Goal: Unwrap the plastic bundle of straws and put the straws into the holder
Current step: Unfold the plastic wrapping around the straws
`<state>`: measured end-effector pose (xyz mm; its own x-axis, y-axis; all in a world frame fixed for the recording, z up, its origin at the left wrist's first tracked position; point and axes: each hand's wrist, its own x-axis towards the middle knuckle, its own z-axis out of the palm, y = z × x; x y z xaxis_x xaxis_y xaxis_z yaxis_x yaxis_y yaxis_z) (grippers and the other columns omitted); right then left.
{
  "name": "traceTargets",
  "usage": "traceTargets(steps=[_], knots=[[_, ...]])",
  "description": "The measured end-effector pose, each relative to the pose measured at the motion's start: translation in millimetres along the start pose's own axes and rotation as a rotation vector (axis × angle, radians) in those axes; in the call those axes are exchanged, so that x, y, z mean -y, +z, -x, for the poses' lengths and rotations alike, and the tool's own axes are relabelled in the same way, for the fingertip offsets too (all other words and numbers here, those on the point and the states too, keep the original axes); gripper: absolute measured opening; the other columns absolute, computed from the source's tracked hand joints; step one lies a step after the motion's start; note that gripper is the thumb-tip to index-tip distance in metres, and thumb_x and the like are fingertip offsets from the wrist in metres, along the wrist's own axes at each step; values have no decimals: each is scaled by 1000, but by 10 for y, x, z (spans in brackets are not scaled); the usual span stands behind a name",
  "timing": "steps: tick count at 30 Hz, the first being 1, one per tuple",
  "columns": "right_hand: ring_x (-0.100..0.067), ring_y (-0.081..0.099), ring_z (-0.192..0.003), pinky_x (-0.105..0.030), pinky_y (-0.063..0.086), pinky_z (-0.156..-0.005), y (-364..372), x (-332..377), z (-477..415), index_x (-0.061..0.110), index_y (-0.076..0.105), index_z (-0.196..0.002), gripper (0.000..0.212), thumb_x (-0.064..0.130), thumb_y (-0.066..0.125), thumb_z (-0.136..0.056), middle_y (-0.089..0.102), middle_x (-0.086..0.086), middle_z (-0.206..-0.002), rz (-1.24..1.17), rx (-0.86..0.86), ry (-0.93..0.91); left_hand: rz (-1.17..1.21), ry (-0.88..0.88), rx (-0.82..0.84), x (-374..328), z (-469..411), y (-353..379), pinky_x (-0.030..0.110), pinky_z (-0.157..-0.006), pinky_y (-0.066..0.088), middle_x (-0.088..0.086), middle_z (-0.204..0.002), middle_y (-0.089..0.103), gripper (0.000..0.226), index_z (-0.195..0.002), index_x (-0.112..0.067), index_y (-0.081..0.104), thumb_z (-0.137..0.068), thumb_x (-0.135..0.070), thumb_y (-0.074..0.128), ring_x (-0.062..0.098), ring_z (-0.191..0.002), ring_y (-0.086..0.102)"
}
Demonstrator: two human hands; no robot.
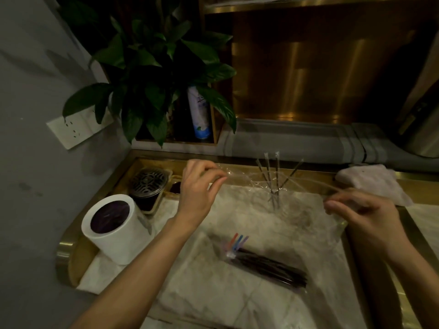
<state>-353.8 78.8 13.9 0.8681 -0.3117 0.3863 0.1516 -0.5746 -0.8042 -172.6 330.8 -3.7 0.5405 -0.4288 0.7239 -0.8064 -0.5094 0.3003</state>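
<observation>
My left hand [199,186] and my right hand [361,210] each pinch one side of a clear plastic wrap [251,179], stretched open between them above the marble counter. Several thin wrapped straws [273,176] stick up out of the wrap's middle, fanned apart. A second bundle of dark straws [270,267] in clear plastic, with red, blue and purple tips, lies on the counter below my hands. The white cylindrical holder [114,231] stands at the left with dark straws inside.
A dark cup with a patterned metal lid [148,184] stands behind the holder. A folded white cloth [373,181] lies at the right. A potted plant [152,74] and a spray can [199,112] stand at the back. Brass trim edges the counter [213,281].
</observation>
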Motion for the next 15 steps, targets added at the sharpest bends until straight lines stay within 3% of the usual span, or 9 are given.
traceTargets(steps=[3, 6, 9, 10, 12, 15], knots=[[1, 63, -81, -7, 48, -69, -36, -8, 14, 52, 64, -84, 41, 83, 45, -65, 65, 22, -95, 3, -5, 20, 32, 81, 179, 36, -135, -140, 28, -71, 44, 5, -80, 67, 14, -81, -7, 71, -81, -20, 67, 12, -83, 50], [5, 62, -80, -4, 47, -69, -42, -3, 15, 45, 66, -78, 41, 80, 47, -66, 66, 23, -92, 21, -11, 48, 60, -16, 368, -28, -389, -364, 24, -74, 47, -4, -83, 62, 4, -86, -13, 71, -82, -14, 70, 9, -83, 54], [5, 62, -76, -4, 46, -67, -24, -2, 9, 37, 63, -77, 9, 45, 64, -79, 68, 4, -75, 41, -22, 63, 172, -139, 529, -92, -647, -569, 18, -76, 48, -7, -87, 63, 6, -90, -18, 70, -85, -16, 67, 7, -84, 60], [4, 62, -75, -5, 47, -66, -27, 11, 5, 36, 65, -76, 9, 45, 65, -78, 68, 2, -74, 18, -2, 67, 200, -143, 566, -104, -725, -616, 20, -76, 50, -5, -87, 66, 6, -90, -18, 70, -85, -16, 67, 7, -85, 62], [1, 63, -75, -12, 52, -68, -56, 34, 3, 36, 69, -77, 33, 66, 61, -66, 69, 5, -80, -11, 46, 75, 225, -141, 623, -125, -852, -654, 22, -76, 52, -3, -86, 68, 5, -89, -18, 70, -85, -16, 67, 9, -85, 64], [-3, 63, -81, -32, 56, -71, -115, 75, -50, 37, 64, -86, 24, 47, 62, -64, 68, 3, -80, 12, 98, 114, 291, -170, 683, -118, -948, -614, 24, -75, 52, 1, -82, 71, 5, -88, -17, 69, -87, -16, 65, 12, -79, 67]])
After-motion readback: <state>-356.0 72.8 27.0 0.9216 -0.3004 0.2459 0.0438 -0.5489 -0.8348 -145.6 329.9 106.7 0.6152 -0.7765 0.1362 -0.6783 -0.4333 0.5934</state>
